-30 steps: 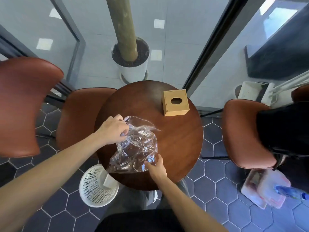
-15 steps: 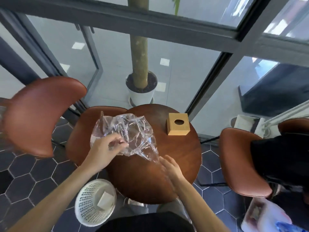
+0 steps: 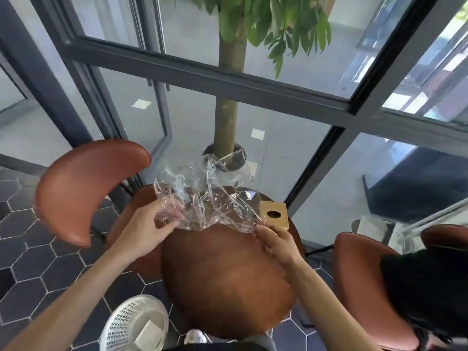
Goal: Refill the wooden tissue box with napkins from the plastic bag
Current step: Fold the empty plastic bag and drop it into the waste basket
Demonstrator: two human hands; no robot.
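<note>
A crumpled clear plastic bag (image 3: 207, 196) is held up above the far side of the round wooden table (image 3: 228, 279). My left hand (image 3: 149, 224) pinches its left edge and my right hand (image 3: 274, 241) pinches its lower right corner. No napkins show inside the bag. The wooden tissue box (image 3: 274, 215) with an oval hole in its top stands on the table's far right edge, just beyond my right hand and partly behind the bag.
Brown chairs stand to the left (image 3: 83, 188) and right (image 3: 364, 282) of the table. A white mesh waste basket (image 3: 134, 325) with a white packet in it sits on the tiled floor at lower left. A potted tree (image 3: 228, 117) rises behind the table by the windows.
The bag has been lifted off the table and spread between both hands. My right hand took hold of its lower right corner. The view tilted upward toward the windows.
</note>
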